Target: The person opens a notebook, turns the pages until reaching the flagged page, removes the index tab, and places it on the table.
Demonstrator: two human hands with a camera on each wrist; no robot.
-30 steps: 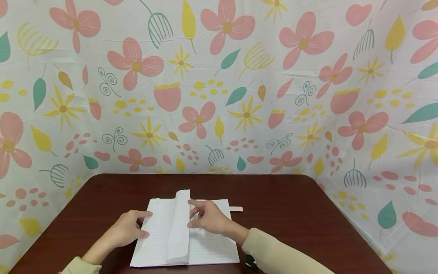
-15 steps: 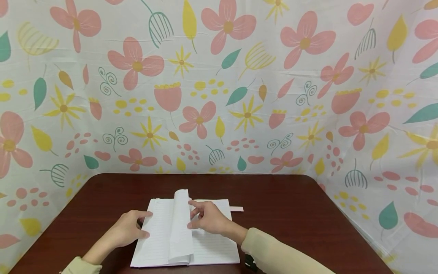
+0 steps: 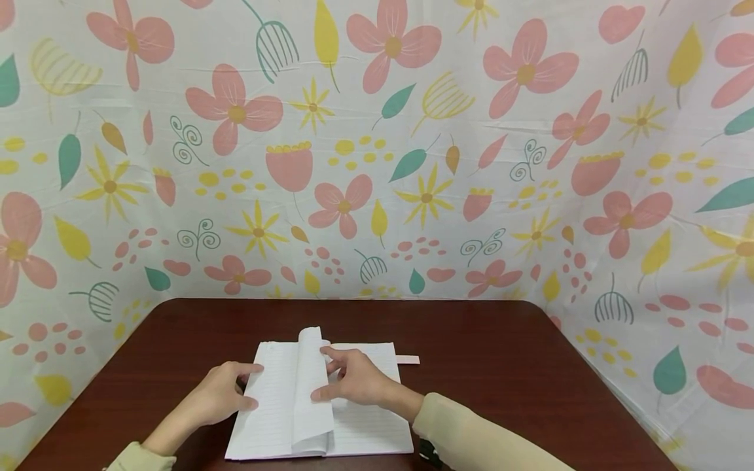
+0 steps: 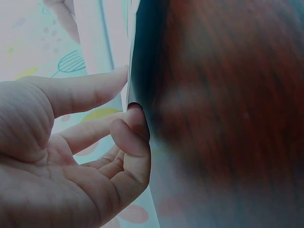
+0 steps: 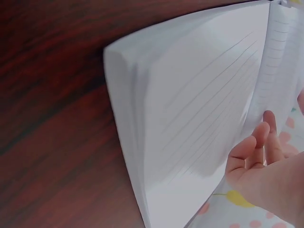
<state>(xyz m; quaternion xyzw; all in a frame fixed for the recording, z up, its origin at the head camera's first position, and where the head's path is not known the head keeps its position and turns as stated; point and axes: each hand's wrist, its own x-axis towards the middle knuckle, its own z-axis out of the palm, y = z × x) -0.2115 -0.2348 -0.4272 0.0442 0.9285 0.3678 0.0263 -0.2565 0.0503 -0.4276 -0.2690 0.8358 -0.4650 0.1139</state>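
Observation:
An open notebook (image 3: 377,433) with lined white pages lies before me. One page (image 3: 309,376) stands curled up along its middle. At the notebook's left edge is my left hand (image 3: 215,394), gripping it. The left wrist view shows this thumb (image 4: 90,92) on the paper's face, with curled fingertips (image 4: 137,121) at its edge. My right hand (image 3: 360,378) pinches the raised page, thumb against its near face and index finger near its top edge. In the right wrist view, the curled fingers (image 5: 244,152) sit beside that page, and the thumb is mostly out of frame.
A pale pink strip (image 3: 408,360) sticks out from the notebook's right side. The dark brown wooden table (image 3: 489,353) extends around it. A flower-patterned curtain (image 3: 389,196) stands behind and at both sides. Something dark (image 3: 429,451) shows under the right sleeve.
The raised page's top has shifted slightly left. My right thumb has moved left from the page's edge onto its face. The left hand stays put.

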